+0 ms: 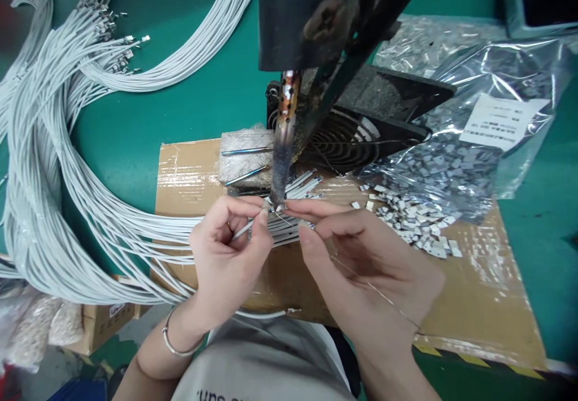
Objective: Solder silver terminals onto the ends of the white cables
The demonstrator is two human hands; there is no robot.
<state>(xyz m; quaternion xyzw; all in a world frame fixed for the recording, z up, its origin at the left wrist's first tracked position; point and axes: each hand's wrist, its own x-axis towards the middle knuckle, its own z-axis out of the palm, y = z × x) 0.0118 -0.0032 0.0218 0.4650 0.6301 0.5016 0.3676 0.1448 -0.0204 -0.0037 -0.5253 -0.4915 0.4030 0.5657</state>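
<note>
The left hand (pixel 226 250) has its fingers (pixel 264 215) closed on a thin white wire (pixel 244 229), pinched between thumb and forefinger. The wire's free end sticks out just past the fingertips, up and to the right. The right hand (pixel 365 262) meets it from the other side. Its fingers (pixel 311 209) are closed too, pinching a very fine solder strand (pixel 379 292) that trails back across the palm towards the wrist.

The two sets of fingertips nearly touch. Right between and just above them hangs the dark tip of a soldering iron (pixel 284 148), pointing down at the wire end. Whether the tip touches the wire cannot be told.

Just behind the fingers, a row of cut wire ends (pixel 303 184) lies on a sheet of cardboard (pixel 478 286). Beyond the iron are a grey pad (pixel 244 151) with probes stuck in it and a black fan (pixel 347 139).

To the right of the right fingers, loose small metal pieces (pixel 418 223) spill from a clear plastic bag (pixel 478 160). To the left of the left fingers, a thick bundle of white cables (pixel 54 208) loops across the green desk (pixel 189 106). The left wrist wears a silver bracelet (pixel 174 345).
</note>
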